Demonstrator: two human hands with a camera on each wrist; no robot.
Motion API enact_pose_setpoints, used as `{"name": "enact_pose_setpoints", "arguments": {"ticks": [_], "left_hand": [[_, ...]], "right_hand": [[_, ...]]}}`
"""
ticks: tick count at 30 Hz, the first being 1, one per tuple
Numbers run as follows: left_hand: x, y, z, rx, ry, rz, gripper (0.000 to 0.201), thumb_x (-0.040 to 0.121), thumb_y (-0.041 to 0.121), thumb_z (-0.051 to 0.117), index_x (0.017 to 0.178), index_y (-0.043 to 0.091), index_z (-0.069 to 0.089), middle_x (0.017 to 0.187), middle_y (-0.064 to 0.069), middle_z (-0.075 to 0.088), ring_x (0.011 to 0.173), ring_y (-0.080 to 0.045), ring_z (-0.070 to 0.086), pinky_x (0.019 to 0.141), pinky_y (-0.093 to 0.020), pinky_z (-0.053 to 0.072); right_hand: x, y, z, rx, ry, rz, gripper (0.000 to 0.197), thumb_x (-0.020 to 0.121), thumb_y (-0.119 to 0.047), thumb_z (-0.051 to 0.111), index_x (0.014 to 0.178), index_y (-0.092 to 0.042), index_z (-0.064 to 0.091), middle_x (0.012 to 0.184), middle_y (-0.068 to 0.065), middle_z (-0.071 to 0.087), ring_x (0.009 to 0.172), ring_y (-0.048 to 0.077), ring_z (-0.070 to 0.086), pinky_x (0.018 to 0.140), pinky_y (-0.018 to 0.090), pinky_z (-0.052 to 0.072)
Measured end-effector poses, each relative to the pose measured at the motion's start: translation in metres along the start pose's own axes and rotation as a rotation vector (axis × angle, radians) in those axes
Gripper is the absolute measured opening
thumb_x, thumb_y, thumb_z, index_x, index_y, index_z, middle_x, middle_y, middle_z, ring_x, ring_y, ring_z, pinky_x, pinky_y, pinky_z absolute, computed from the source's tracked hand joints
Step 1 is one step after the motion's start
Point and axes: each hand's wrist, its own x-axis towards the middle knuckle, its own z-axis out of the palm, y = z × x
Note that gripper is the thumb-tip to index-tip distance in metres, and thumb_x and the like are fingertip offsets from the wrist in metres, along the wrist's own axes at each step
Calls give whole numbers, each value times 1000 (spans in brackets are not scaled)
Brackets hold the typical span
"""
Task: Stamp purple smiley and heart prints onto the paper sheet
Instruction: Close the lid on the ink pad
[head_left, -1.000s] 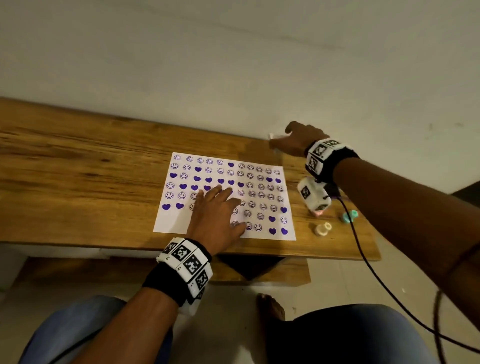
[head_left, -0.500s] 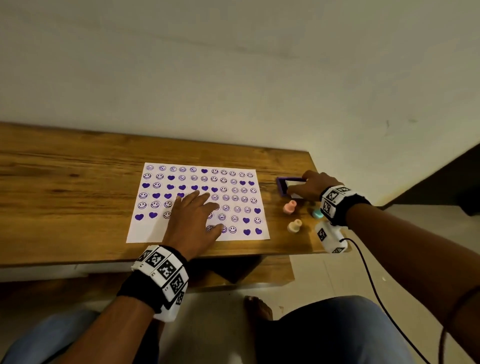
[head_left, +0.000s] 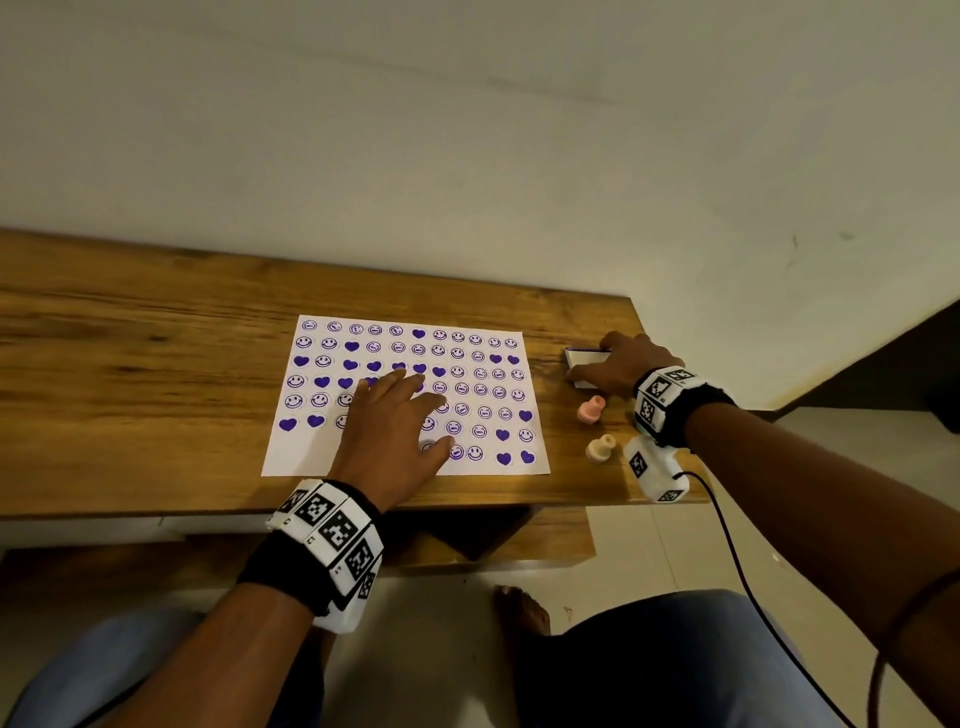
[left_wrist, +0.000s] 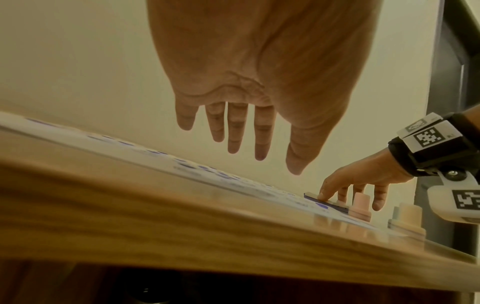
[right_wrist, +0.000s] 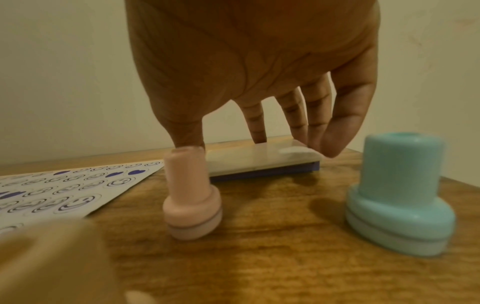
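Fingertips of the right hand (head_left: 621, 364) just press the closed ink pad (right_wrist: 259, 159) far right, gripping nothing; left hand (head_left: 387, 426) lies flat, spread, probably pinning the paper sheet (head_left: 301, 452).

No words or numbers are legible; the paper sheet (head_left: 296, 447) bears purple smiley and heart prints, and the wristbands (head_left: 327, 519) bear black-and-white coded squares.

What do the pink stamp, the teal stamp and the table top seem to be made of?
The pink stamp looks like moulded plastic with a matte finish: smooth, one even colour, rounded edges. The teal stamp looks the same, with a faint sheen on its shoulder. The table top shows brown wood grain under a soft gloss; solid wood or printed laminate, I cannot tell.
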Motion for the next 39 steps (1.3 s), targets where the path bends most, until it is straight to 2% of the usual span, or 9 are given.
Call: {"name": "enact_pose_setpoints", "arguments": {"ticks": [3, 9, 13, 15, 19, 22, 29, 33, 39], "left_hand": [[0, 1, 0, 2, 8, -1, 51, 81, 48, 65, 128, 28, 59, 144, -2, 47, 141, -21, 29, 117, -46, 16], [0, -1, 1, -3, 8, 5, 53, 81, 50, 65, 128, 28, 59, 143, -3, 48, 140, -23, 31, 116, -48, 20], [0, 0, -1, -6, 13, -4, 53, 81, 51, 63, 128, 27, 59, 143, -3, 48, 140, -23, 31, 116, -48, 20], [0, 1, -2, -17, 16, 1, 54, 78, 52, 60, 126, 26, 61, 141, -4, 50, 138, -25, 33, 115, -49, 22], [0, 2, -4, -19, 23, 5, 52, 78, 47, 67, 124, 24, 63, 138, -7, 53, 137, -27, 36, 113, -51, 26], [-1, 4, -6, -10, 25, 1, 51, 78, 46, 69, 124, 25, 63, 139, -7, 52, 137, -27, 36, 113, -50, 26], [-2, 6, -9, -8, 31, -9, 51, 80, 47, 68, 125, 25, 62, 141, -6, 51, 138, -26, 34, 114, -47, 25], [-2, 8, -11, -13, 24, -20, 52, 81, 47, 67, 128, 26, 59, 144, -4, 47, 140, -25, 30, 114, -45, 21], [-2, 8, -11, 6, -5, -35, 53, 83, 49, 64, 131, 29, 56, 147, -2, 44, 141, -22, 27, 116, -43, 19]], "right_hand": [[2, 0, 1, -4, 9, -1, 82, 69, -80, 62, 133, -30, 50, 132, 10, 52, 114, 33, 56, 83, 38, 42], [6, 1, 0, 12, -11, 2, 83, 66, -81, 63, 131, -31, 51, 132, 11, 51, 114, 34, 56, 94, 44, 48], [10, 1, -2, 32, -34, 6, 85, 63, -79, 65, 131, -30, 50, 132, 13, 50, 115, 35, 55, 96, 47, 49], [11, 1, -2, 46, -44, 9, 83, 64, -77, 67, 130, -30, 50, 131, 13, 51, 114, 34, 55, 94, 43, 49], [14, 2, -4, 92, -57, 8, 82, 63, -72, 73, 128, -28, 52, 126, 10, 59, 108, 30, 57, 88, 38, 52], [15, 3, -2, 124, -63, 27, 88, 56, -74, 73, 129, -30, 51, 127, 11, 57, 108, 30, 58, 89, 40, 54], [15, 7, -1, 147, -17, 51, 83, 65, -74, 72, 131, -28, 51, 128, 14, 49, 115, 34, 54, 86, 35, 48], [16, 7, -1, 168, -30, 48, 86, 65, -77, 69, 132, -26, 53, 129, 13, 54, 112, 32, 56, 87, 36, 50], [16, 6, -2, 154, -78, 34, 79, 70, -73, 67, 129, -21, 56, 123, 7, 62, 100, 25, 56, 76, 31, 45]]}}
